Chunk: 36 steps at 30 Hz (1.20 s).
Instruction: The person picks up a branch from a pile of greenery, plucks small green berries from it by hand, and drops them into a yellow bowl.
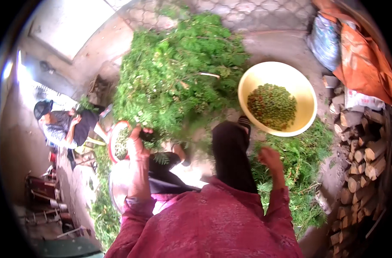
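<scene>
A person's left hand [138,144], fingers bent, is at a round red-rimmed bowl [111,142] of small pale-green pieces [122,142]; whether it pinches anything cannot be told. The right hand [271,159], curled into a loose fist, hangs above feathery green branches [305,157]. A larger leafy heap [174,77] spreads toward the far edge of the concrete floor [271,47], beside a round pale-yellow basin [305,92] holding green-and-reddish pieces [271,105].

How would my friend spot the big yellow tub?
Find the huge heap of leafy green branches. Just right of it, beyond the right hand, sits a round, pale-yellow basin. Unlike the smaller red-rimmed bowl by the left hand, its green pieces are mixed with red.
</scene>
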### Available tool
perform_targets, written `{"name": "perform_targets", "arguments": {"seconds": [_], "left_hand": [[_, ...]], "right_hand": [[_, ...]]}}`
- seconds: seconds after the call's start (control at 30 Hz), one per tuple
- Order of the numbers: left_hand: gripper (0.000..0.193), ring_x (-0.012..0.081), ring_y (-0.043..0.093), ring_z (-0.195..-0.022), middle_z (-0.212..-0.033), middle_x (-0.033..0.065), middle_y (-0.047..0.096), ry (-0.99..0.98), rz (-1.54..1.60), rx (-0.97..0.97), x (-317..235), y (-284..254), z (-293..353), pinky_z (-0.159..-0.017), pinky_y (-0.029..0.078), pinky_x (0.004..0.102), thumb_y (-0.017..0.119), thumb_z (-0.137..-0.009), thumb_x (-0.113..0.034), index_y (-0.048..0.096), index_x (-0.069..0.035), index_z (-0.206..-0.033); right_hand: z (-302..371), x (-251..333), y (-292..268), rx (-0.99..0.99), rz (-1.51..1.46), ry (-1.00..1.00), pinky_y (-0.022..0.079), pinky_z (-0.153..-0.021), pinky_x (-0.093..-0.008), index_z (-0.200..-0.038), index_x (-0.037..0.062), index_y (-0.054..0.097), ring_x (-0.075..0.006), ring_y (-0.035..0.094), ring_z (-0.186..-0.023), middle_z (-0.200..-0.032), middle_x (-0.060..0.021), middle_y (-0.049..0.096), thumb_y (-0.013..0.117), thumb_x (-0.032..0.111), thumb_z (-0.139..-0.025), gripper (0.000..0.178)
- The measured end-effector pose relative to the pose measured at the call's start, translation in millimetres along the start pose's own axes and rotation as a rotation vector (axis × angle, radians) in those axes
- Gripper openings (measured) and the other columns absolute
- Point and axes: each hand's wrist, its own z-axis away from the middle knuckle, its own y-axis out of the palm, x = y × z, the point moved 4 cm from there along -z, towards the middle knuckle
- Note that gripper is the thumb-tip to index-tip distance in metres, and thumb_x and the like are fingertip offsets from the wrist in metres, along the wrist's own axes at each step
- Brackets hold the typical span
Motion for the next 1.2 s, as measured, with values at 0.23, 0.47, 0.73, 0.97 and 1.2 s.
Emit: {"name": "perform_targets", "arguments": {"seconds": [0.23, 0.47, 0.73, 0.97, 1.2], "left_hand": [[0.009, 0.0193, 0.051, -0.058, -0.06, 0.0061, 0.05, -0.069, 0.115, -0.006, -1.0, -16.1, 1.1, -0.062, 0.046, 0.0327, 0.051, -0.079, -0.01, 0.046, -0.004, -0.081], [0.009, 0.0193, 0.053, -0.057, -0.059, 0.0084, 0.055, -0.104, -0.084, 0.029, 18.9, -27.0, 4.4, -0.059, 0.044, 0.0317, 0.058, -0.075, -0.011, 0.054, -0.003, -0.079], [0.01, 0.0153, 0.051, -0.058, -0.066, 0.0062, 0.055, -0.356, -0.289, 0.119, 103.7, -24.4, 31.2, -0.052, 0.042, 0.0269, 0.055, -0.075, -0.009, 0.057, -0.002, -0.082], [0.004, 0.0135, 0.052, -0.055, -0.063, 0.0045, 0.055, -0.369, -0.447, 0.29, 130.1, -15.6, 40.6, -0.051, 0.043, 0.0254, 0.056, -0.075, -0.007, 0.056, -0.003, -0.077], [0.022, 0.0096, 0.05, -0.054, -0.066, 0.0037, 0.057, -0.318, -0.503, 0.375, 132.0, -5.1, 43.8, -0.047, 0.04, 0.0213, 0.054, -0.077, -0.016, 0.058, 0.001, -0.09]], "right_hand": [[24.6, 89.3, -38.7, -0.327, -0.348, -0.148, 0.043, -0.055, -0.0207, -0.102, -0.0011, 0.053, -0.0084, 0.053, -0.062, -0.076, -0.0064, 0.06, 0.053, 0.021, -0.083, 0.029], [21.9, 176.6, -20.2, -0.277, -0.763, -0.489, 0.044, -0.054, -0.0187, -0.1, 0.0003, 0.055, -0.0084, 0.053, -0.06, -0.075, -0.0061, 0.06, 0.055, 0.018, -0.082, 0.026], [-9.5, 136.4, 117.0, 0.268, -0.592, -0.116, 0.042, -0.051, -0.0184, -0.089, 0.0049, 0.054, -0.0077, 0.053, -0.059, -0.073, -0.0031, 0.058, 0.055, 0.012, -0.08, 0.012], [-12.1, 105.7, 153.7, 0.457, -0.472, -0.161, 0.042, -0.057, -0.0179, -0.089, 0.0051, 0.053, -0.0071, 0.051, -0.062, -0.074, 0.0001, 0.055, 0.061, 0.01, -0.077, 0.015], [-23.0, 104.4, 162.0, 0.18, -0.14, -0.31, 0.042, -0.06, -0.0218, -0.078, 0.0012, 0.056, -0.0076, 0.052, -0.067, -0.071, -0.0022, 0.056, 0.065, 0.015, -0.07, 0.018]]}}
